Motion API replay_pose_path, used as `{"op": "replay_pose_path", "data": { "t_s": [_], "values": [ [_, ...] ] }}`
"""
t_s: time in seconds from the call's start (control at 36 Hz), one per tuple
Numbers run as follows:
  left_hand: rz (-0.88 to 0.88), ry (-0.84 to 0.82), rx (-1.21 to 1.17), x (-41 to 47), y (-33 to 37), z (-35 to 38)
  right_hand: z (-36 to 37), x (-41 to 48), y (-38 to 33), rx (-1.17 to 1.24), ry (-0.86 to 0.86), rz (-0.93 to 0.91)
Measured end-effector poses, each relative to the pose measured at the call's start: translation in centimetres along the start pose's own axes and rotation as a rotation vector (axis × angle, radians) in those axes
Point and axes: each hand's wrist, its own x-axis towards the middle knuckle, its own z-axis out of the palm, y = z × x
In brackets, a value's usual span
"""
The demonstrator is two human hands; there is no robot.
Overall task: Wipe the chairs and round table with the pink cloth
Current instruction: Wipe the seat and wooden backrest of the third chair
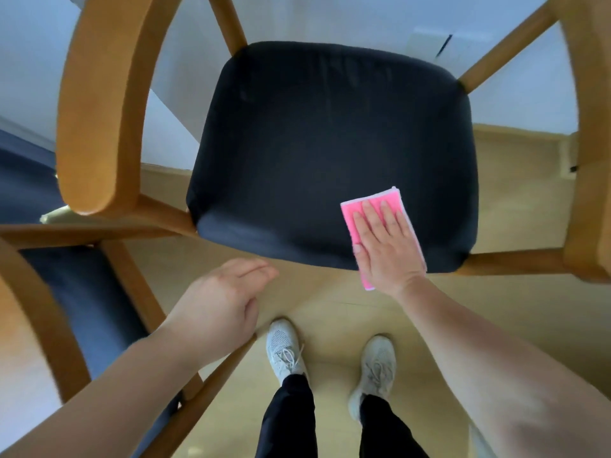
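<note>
pink cloth (353, 214) flat under right hand (386, 246), on chair seat (324, 143)

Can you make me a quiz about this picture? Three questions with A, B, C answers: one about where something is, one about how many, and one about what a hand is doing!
1. Where is the pink cloth?
A. On the floor
B. On the near right corner of the black seat
C. Draped over a wooden armrest

2. How many white shoes can you see?
A. One
B. Two
C. Four

3. What is the right hand doing?
A. Pressing flat on the cloth with straight fingers
B. Making a fist in the air
C. Holding a cup

Answers:
1. B, the cloth lies on the seat's front right corner, partly over the edge.
2. B, one shoe shows under each black trouser leg.
3. A, the palm and straight fingers lie on top of the cloth.
</note>
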Motion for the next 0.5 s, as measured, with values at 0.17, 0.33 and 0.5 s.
{"op": "replay_pose_path", "data": {
  "t_s": [0.17, 0.33, 0.5],
  "values": [
    [-0.036, 0.018, -0.005, -0.2, 2.7, 1.4, 0.8, -2.8, 5.3, 0.054, 0.018, 0.164],
    [-0.089, 0.036, 0.004, -0.9, 4.6, 1.8, 0.7, -2.3, 6.0, 0.189, 0.099, 0.298],
    [-0.126, 0.068, -0.019, -1.9, 6.3, 0.4, -5.9, -1.7, 4.0, 0.55, 0.243, 0.413]
  ]
}}
